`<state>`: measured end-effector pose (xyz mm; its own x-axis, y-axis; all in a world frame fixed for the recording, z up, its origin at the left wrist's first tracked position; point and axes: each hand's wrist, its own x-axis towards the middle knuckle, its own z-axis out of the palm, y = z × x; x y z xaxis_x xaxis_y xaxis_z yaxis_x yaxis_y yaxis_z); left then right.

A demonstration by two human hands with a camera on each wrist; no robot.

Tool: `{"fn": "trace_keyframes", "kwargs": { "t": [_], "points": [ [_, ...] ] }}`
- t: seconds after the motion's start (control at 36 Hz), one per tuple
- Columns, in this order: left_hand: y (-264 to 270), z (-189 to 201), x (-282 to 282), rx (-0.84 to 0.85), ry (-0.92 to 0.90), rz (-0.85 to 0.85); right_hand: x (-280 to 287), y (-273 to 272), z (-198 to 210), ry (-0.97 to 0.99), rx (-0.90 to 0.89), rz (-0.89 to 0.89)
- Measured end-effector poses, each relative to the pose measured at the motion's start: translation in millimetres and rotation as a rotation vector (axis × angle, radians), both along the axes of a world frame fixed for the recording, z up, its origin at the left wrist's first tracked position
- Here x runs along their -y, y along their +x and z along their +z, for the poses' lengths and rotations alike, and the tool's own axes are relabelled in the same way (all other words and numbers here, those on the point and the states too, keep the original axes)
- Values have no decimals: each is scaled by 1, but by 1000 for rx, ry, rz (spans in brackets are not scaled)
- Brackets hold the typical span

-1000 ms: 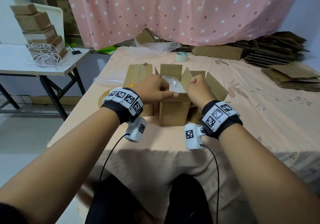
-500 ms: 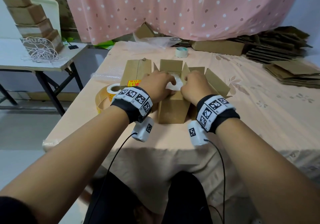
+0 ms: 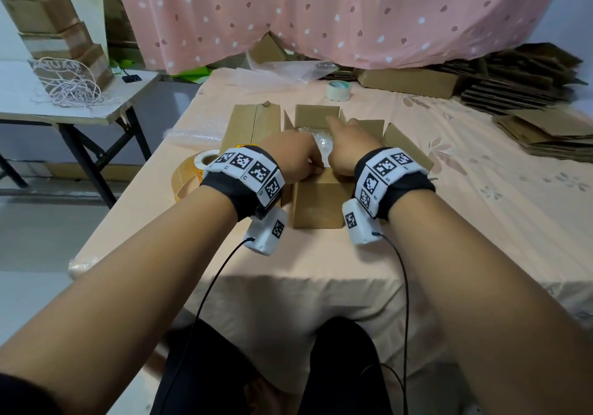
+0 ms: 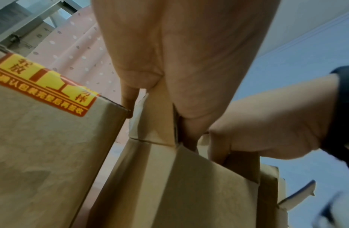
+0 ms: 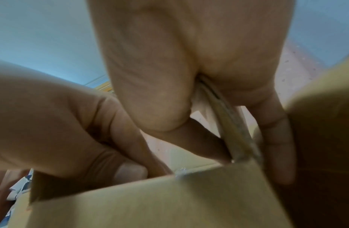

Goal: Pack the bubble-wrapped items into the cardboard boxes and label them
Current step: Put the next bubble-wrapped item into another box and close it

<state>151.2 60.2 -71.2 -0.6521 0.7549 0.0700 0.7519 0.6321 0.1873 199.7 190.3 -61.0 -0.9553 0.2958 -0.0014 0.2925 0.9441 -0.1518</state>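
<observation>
Both hands are down in the open cardboard box mid-table, left hand pinching its near flap, right hand gripping the right flap, bubble-wrapped item inside: best seat it below the rim before folding.

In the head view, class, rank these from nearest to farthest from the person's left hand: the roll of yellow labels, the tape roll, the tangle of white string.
Measured from the left hand:
1. Roll of yellow labels: just to its left, on the near part of the table.
2. Tape roll: beyond the open box, toward the curtain.
3. Tangle of white string: far left, on the separate side table.
</observation>
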Motion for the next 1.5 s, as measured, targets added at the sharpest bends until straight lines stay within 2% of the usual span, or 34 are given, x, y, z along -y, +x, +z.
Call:
{"fn": "trace_keyframes", "kwargs": {
  "t": [0.17,0.33,0.47,0.75,1.11,1.31,1.5],
  "points": [
    [-1,-1,0,3,-6,11,-3,-23,6,-15,53,-32],
    [-1,0,0,2,-16,4,-7,-38,3,-61,-6,-61],
    [-5,0,-2,4,-6,4,-11,-40,1,-66,-19,-58],
    [-10,-8,0,15,52,9,-33,-39,3,-226,-18,-113],
    [-13,-11,3,36,75,31,-38,-41,2,-317,-8,-139],
    [-12,-10,5,59,80,27,-51,-40,-8,-327,-85,-170],
    [-11,-8,5,59,64,29,-57,-39,-11,-281,-69,-122]
  ]
}}
